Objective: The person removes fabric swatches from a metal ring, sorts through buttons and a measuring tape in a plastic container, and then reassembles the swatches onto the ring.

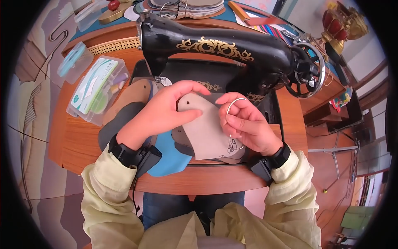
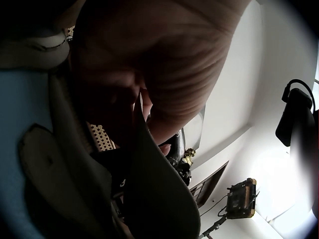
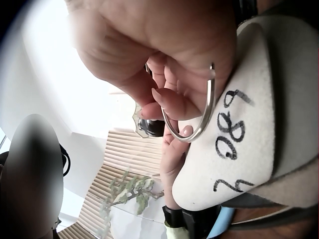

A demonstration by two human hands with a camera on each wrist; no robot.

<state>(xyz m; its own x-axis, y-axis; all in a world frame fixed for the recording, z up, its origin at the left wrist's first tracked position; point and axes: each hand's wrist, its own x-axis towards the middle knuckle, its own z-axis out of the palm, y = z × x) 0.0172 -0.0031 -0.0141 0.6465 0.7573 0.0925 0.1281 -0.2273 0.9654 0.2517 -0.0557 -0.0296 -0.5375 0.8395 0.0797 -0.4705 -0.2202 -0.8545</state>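
My left hand [image 1: 168,106] pinches a pale beige swatch [image 1: 205,137] near its top, thumb on the face and fingers round the far edge. The swatch has a punched hole in its upper corner and black handwritten marks along its lower end. In my right hand [image 1: 248,126], thumb and fingers grip an open silver binder ring [image 3: 202,132], its free end showing in the right wrist view. That hand is beside the swatch's right edge. Beneath lie more swatches, including a blue one [image 1: 170,155], a brown one [image 1: 138,92] and a dark grey one [image 1: 114,122].
Behind the hands stands a black sewing machine [image 1: 224,39] with gold ornament and a handwheel [image 1: 309,70] at right. To the left are a clear plastic case [image 1: 97,89] and a smaller lidded box [image 1: 74,60]. Bundled swatches [image 1: 201,7] lie at the back.
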